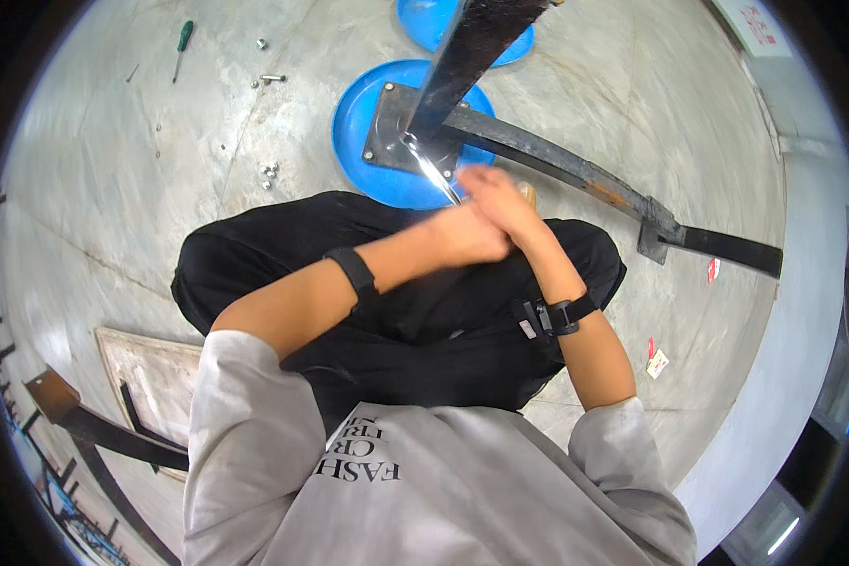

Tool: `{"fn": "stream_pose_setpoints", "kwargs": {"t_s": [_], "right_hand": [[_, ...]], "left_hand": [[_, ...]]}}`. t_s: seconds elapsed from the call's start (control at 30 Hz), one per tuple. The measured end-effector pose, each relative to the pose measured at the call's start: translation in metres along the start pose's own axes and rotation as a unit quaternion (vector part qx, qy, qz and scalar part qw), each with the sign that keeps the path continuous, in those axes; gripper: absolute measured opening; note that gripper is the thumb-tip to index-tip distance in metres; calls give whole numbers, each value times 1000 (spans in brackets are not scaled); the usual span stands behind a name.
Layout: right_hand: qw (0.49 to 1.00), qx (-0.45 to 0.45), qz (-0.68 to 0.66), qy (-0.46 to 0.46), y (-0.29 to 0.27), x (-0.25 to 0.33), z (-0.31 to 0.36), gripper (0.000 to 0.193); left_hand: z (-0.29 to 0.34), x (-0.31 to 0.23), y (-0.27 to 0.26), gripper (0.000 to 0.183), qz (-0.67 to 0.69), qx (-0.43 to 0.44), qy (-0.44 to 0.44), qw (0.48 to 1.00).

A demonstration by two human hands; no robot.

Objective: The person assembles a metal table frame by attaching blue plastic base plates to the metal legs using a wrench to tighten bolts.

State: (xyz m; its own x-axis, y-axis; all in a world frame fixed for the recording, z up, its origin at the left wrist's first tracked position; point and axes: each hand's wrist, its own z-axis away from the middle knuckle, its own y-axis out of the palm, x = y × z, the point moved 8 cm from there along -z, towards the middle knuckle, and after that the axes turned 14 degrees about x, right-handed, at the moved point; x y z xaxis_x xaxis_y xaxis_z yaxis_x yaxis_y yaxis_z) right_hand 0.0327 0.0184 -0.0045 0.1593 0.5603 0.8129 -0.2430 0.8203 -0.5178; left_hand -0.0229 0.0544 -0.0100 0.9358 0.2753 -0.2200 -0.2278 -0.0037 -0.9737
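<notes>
A shiny metal wrench reaches from my hands to the dark square metal plate, its far end by the foot of the black metal post. My left hand is closed around the wrench's near end. Against it, just above and to the right, lies my right hand, fingers bent beside the handle. Motion blurs both hands, and the right hand's grip cannot be made out. Bolt heads show at the plate's corners. Under the plate is a round blue disc.
From the post a black crossbar runs right to a bracket. Another blue disc lies behind. On the floor at left are a green-handled screwdriver, a metal bolt and several small hardware pieces. A board lies at lower left.
</notes>
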Motion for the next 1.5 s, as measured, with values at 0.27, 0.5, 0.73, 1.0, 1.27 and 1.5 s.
{"fn": "stream_pose_setpoints", "kwargs": {"t_s": [0.27, 0.5, 0.73, 1.0, 1.27, 1.5], "right_hand": [[915, 149, -325, 186, 38, -28, 61, 22], [915, 96, -311, 238, 37, -46, 78, 18], [909, 80, -313, 263, 57, -41, 67, 20], [975, 68, -125, 168, 47, -72, 26, 20], [964, 100, -147, 196, 51, -102, -20, 23], [922, 87, -258, 276, 79, -111, -14, 24]], "left_hand": [[58, -66, -60, 15, 45, -48, 254, 965], [108, 87, -150, 57, 213, -395, -156, 880], [53, 148, -149, 71, 322, -357, -174, 859], [39, 199, -157, 44, 358, -361, -210, 835], [36, 207, -157, 36, 455, -364, -155, 798], [35, 209, -144, 27, 435, -314, -277, 797]]}}
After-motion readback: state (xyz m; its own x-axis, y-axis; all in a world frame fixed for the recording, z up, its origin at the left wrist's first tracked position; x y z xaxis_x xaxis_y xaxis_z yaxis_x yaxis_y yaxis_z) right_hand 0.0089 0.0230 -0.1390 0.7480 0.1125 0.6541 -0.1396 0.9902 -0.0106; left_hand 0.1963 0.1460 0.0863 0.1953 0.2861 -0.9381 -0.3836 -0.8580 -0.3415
